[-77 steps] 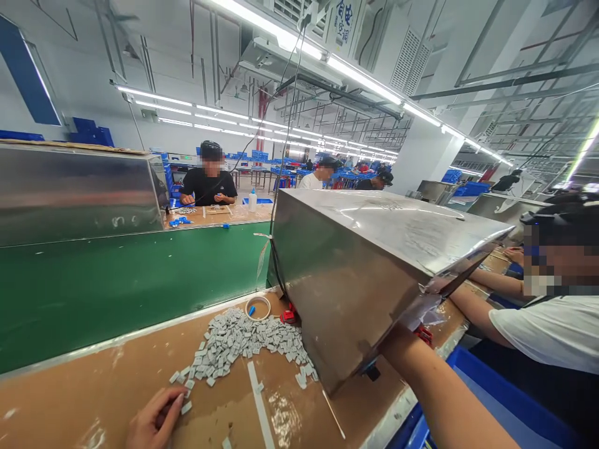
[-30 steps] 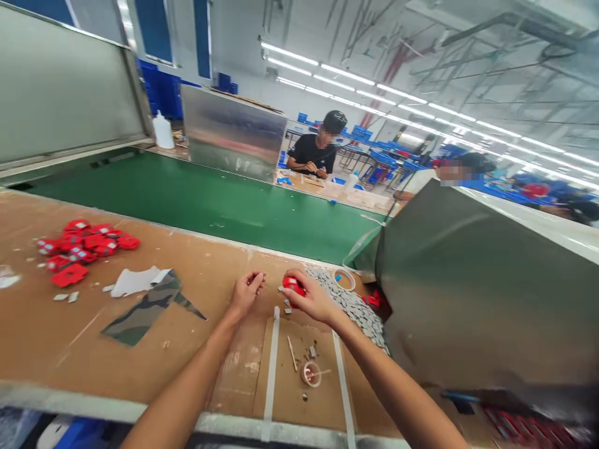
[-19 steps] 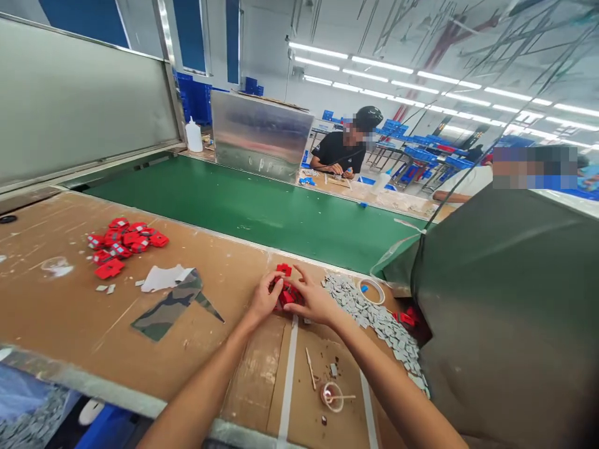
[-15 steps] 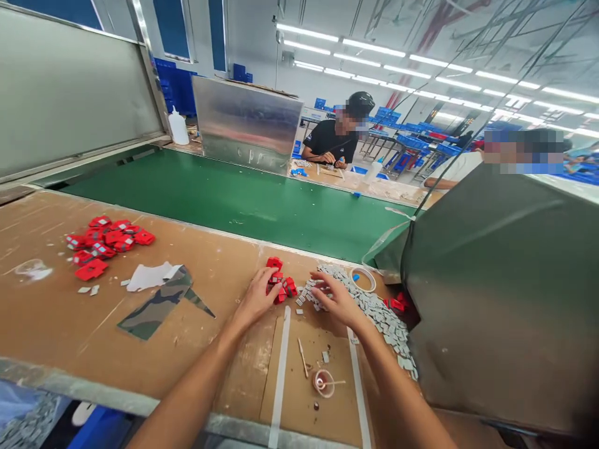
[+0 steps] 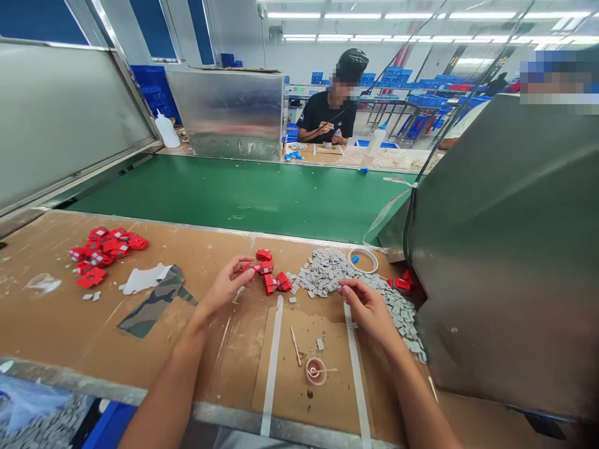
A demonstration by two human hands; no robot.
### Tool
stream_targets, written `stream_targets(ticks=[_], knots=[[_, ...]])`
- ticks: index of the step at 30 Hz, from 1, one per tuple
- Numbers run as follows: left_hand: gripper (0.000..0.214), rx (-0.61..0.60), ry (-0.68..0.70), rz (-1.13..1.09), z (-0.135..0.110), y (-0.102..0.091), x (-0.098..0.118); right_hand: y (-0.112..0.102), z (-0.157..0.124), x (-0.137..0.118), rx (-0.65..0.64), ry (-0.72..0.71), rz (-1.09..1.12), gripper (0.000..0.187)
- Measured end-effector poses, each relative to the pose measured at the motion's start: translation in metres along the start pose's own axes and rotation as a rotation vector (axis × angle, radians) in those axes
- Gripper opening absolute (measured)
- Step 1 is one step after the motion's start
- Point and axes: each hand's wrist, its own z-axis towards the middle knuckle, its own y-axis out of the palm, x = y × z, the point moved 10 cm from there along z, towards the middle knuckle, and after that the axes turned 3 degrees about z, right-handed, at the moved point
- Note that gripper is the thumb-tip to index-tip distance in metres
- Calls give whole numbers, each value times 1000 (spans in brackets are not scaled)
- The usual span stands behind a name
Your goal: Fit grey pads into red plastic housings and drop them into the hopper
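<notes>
My left hand (image 5: 224, 285) pinches a small red plastic piece (image 5: 249, 267) between thumb and fingers, just left of a little cluster of red pieces (image 5: 274, 279) on the brown worktop (image 5: 70, 324). My right hand (image 5: 369, 307) rests with curled fingers at the near edge of a heap of small grey pieces (image 5: 327, 273). Whether it holds one is hidden. A small round cup with a stick (image 5: 316, 370) lies between my forearms.
A second pile of red pieces (image 5: 105, 249), white paper (image 5: 143, 279) and a camouflage scrap (image 5: 154, 302) lie to the left. A tape ring (image 5: 363, 259) sits behind the heap. A big metal box (image 5: 505, 249) stands close on the right, a green conveyor (image 5: 243, 193) beyond. A person sits across.
My view swung left and down from the metal box to the worktop. My right hand set red pieces down and drew back to the grey heap. My left hand took one red piece.
</notes>
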Motion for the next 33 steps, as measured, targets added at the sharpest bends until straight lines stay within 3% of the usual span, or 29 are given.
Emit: stream_targets(ticks=[3, 5, 7, 9, 11, 15, 17, 19, 22, 25, 28, 33], knots=[[59, -89, -116, -475, -5, 33, -4, -8, -4, -3, 27, 13, 32, 43], [65, -155, -206, -642, -12, 61, -9, -10, -5, -7, 43, 22, 58, 43], [68, -252, -262, -672, -21, 89, -11, -12, -7, -14, 38, 29, 101, 43], [64, -331, -253, -551, -28, 106, -12, -12, -11, -23, -14, 28, 141, 41], [54, -304, -140, -278, -28, 105, -10, -6, -19, -34, -155, 28, 161, 37], [34, -107, 195, 254, -24, 90, 10, 24, -54, -49, -608, 89, 111, 31], [35, -100, 237, 273, -24, 93, 10, 38, -71, -52, -773, 128, 66, 36], [38, -133, 181, 136, -24, 99, 1, 49, -83, -55, -867, 141, 23, 42], [45, -195, 41, -122, -25, 110, -14, 60, -89, -55, -903, 117, -47, 37], [47, -263, -24, -247, -28, 118, -18, 67, -88, -52, -886, 73, -129, 24], [50, -358, -49, -266, -31, 127, -20, 74, -87, -52, -874, 47, -167, 9], [43, -426, -39, -131, -33, 136, -26, 81, -83, -66, -848, -2, -92, 13]])
